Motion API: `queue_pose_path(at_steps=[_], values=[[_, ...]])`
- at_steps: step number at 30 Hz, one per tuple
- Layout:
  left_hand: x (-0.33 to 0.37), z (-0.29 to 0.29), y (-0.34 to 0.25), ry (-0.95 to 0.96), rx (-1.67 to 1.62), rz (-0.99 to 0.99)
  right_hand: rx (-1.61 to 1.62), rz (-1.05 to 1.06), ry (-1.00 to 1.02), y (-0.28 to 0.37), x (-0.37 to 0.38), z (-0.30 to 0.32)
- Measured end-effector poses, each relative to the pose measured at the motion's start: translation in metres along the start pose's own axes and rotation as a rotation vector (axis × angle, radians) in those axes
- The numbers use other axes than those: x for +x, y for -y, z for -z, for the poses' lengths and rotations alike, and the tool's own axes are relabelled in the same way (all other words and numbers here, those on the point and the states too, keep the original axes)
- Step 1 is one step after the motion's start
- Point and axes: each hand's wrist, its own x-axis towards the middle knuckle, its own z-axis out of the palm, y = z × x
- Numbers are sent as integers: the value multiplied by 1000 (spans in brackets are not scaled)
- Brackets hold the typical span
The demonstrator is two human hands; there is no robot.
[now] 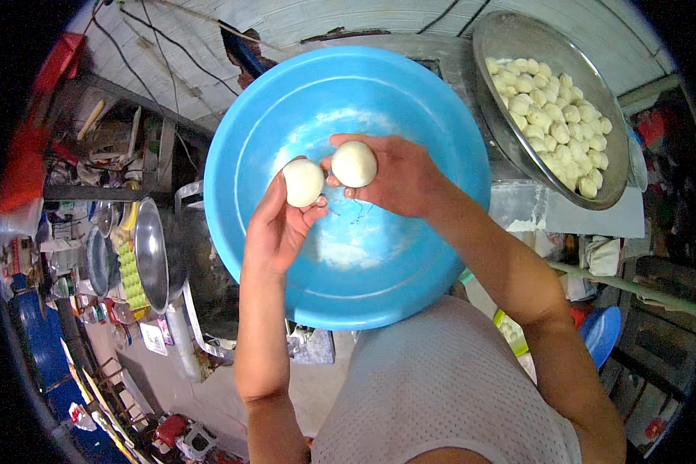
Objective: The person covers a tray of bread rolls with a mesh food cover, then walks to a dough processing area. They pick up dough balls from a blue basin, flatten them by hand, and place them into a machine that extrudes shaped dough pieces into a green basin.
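Observation:
My left hand [269,233] cups a smooth, pale dough ball [304,183] in its fingers. A second dough ball [353,164], similar in size, sits in the fingers of my right hand [400,176]. Both hands are above a wide blue basin [237,174], with the two balls side by side and a narrow gap between them. White powder like flour is spread in patches over the basin's bottom and side. Some fingers of each hand are hidden behind the ball it holds.
At the upper right, a large metal bowl [513,39] holds many small, pale dough pieces [553,116]. A metal basin [151,257] stands left of the blue one, beside a green egg tray [132,277]. Dark cables [179,58] hang at the upper left.

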Motion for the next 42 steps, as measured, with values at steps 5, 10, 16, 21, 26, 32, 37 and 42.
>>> queue_pose_path(at_steps=[5, 10, 16, 21, 26, 32, 37, 42], values=[[-7, -7, 2, -9, 129, -49, 348, 87, -33, -10, -4, -9], [-13, -19, 2, -74, 272, -81, 1391, -186, 204, -27, -4, -14], [-24, -33, 3, -56, 933, -213, 859, 20, 34, -22, -17, -20], [-30, -69, 22, -1, 1538, -124, 653, -73, 17, -18, -20, -19], [-36, -64, 31, -30, 1616, -180, 587, -127, -167, -8, -20, -36], [-42, -62, 34, 37, 1824, -232, 321, -4, -310, -21, -18, -45], [-42, -57, 36, 71, 1901, -301, 154, 120, -359, -22, -15, -49], [-51, -52, 36, -103, 1780, -118, 300, -28, -261, -29, -26, -49]])
